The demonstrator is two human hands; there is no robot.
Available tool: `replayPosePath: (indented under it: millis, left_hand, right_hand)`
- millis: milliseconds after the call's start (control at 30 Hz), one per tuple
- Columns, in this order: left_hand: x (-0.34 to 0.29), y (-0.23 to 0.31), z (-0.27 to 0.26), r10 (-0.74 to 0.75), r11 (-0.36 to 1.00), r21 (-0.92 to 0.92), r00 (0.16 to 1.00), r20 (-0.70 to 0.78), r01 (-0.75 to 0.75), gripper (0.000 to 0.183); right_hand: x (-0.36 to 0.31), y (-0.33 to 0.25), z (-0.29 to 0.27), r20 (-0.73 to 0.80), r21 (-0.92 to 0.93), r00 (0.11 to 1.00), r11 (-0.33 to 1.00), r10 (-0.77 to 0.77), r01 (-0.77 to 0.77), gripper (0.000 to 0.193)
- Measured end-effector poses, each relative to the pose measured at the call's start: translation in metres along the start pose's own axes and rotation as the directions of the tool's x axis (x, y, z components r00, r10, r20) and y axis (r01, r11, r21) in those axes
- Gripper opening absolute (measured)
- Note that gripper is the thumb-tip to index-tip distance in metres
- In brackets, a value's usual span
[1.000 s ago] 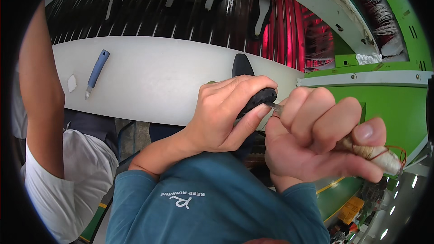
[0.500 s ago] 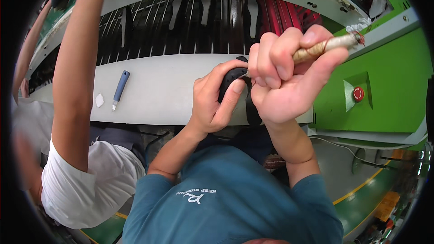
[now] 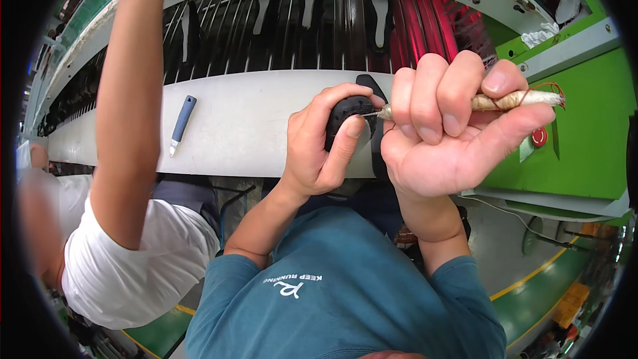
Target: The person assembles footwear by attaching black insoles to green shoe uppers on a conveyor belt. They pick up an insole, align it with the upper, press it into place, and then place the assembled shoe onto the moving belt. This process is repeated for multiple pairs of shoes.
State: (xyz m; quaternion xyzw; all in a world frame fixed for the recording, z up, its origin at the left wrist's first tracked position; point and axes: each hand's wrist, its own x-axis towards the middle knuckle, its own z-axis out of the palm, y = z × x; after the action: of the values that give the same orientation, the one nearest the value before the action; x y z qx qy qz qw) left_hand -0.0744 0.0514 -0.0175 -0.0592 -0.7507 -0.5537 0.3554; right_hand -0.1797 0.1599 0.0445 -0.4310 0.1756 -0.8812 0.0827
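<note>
In the head view, the left hand (image 3: 316, 139) is clamped on a black rounded piece (image 3: 347, 108), its fingers wrapped over the far side and the thumb pressed along the near side; small dark dots mark the piece's face. The right hand (image 3: 452, 139), just beside it on the right, is closed around a slim tool (image 3: 522, 100) whose handle is wrapped in pale material, with the palm turned up and the thumb stretched along the handle. The tool's thin metal shaft (image 3: 370, 114) comes out on the left-hand side of that fist and reaches the black piece just above the left thumb; whether its tip has entered the piece cannot be told. Reddish thread loops around the handle's outer end, to the right of the right thumb. Between the two hands, and partly hidden by them, a flat black strip (image 3: 379, 153) extends over the white tabletop (image 3: 252, 119). Well to the left of the left hand, a blue-handled tool (image 3: 185, 118) lies on that tabletop, pale tip toward the near edge. Farther left, a co-worker's bare arm (image 3: 129, 126) reaches forward. Beyond both hands, four black soles (image 3: 266, 6) with pale centres lie on rollers (image 3: 232, 40). A red button (image 3: 539, 137) sits on the green machine (image 3: 585, 166) right of the right hand.
</note>
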Motion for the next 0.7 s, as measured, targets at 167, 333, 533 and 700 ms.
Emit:
replayPosePath:
  millis: [167,333,533,700]
  left_hand:
    - [0.003,-0.001,0.002,-0.008,1.000,0.009,1.000,0.019,0.008,0.031]
    - [0.004,-0.003,0.002,-0.044,0.999,-0.015,0.999,0.017,0.045,0.032]
    - [0.006,-0.006,0.007,0.006,1.000,-0.026,1.000,0.012,-0.006,0.033]
    - [0.006,-0.009,0.008,0.036,0.999,-0.021,0.999,0.015,-0.036,0.034]
  right_hand:
    - [0.001,-0.003,-0.003,0.017,-0.041,0.999,0.999,0.034,-0.033,0.065]
    - [0.001,-0.004,0.000,-0.037,-0.070,0.997,0.995,0.063,-0.066,0.061]
    - [0.001,-0.015,0.004,-0.089,-0.072,0.990,0.990,0.114,-0.120,0.054]
    - [0.001,-0.017,0.002,-0.079,-0.041,0.989,0.991,0.123,-0.127,0.053]
